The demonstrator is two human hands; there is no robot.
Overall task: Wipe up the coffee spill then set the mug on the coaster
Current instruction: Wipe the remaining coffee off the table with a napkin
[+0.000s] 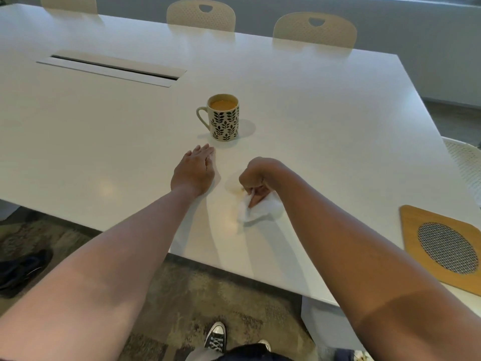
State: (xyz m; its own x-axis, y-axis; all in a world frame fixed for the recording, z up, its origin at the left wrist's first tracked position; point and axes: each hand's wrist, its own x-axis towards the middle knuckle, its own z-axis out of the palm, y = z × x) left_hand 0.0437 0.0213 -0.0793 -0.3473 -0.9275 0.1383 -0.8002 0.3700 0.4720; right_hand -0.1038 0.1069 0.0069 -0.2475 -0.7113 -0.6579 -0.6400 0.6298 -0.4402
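Near the mug (225, 118), the left hand (194, 171) lies flat, fingers straight; the right hand (256, 179) (wrist bent downward) pinches a white tissue (256, 209) beside the faint coffee spill (234, 185).

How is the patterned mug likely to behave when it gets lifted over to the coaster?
The mug looks filled with coffee nearly to the rim, so it is probably heavy for its size and apt to slosh if tilted or jerked. It appears ceramic, so likely rigid and breakable. Its handle faces the left hand, offering a steady grip.
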